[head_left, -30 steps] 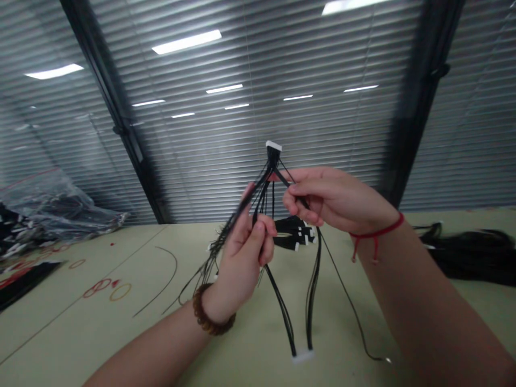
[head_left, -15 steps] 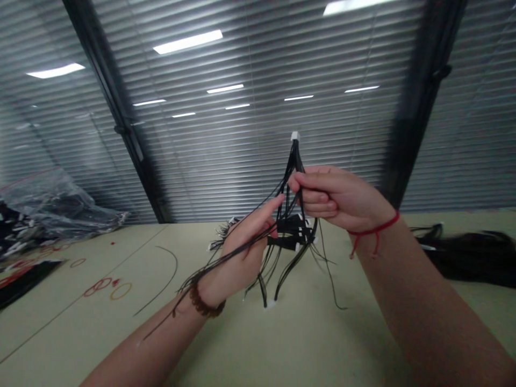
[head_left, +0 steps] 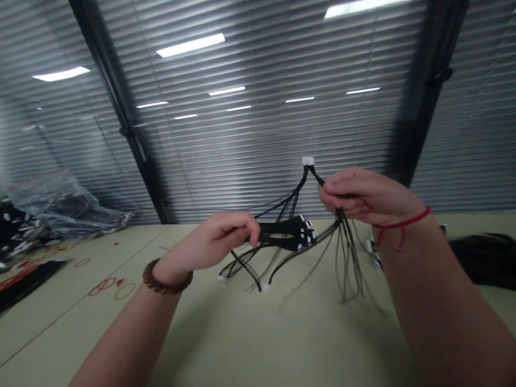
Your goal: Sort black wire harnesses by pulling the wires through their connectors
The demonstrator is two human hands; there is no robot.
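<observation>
A white connector (head_left: 308,161) stands raised between my hands, with black wires parting from it in two branches. My right hand (head_left: 363,196) pinches the right branch just below the connector, and loose wire ends (head_left: 350,258) dangle beneath it. The left branch of black wires (head_left: 296,191) runs down to my left hand (head_left: 220,236), whose fingers are curled closed around it; the exact grip is hidden. Beside the left fingertips are black-wrapped wire bundles (head_left: 282,228) with white ends. Below them, further wires end in a small white connector (head_left: 265,288) over the table.
On the left of the pale table (head_left: 258,344) lie a clear plastic bag (head_left: 76,207), red rubber bands (head_left: 102,286), a yellow band (head_left: 124,291) and a flat black strip (head_left: 30,282). A black cable bundle (head_left: 484,258) rests at the right. Slatted blinds (head_left: 258,134) rise behind.
My hands have moved apart, left hand to the left, right hand to the right. The wires below the raised connector have spread into two branches, and the connector has dropped slightly rightward.
</observation>
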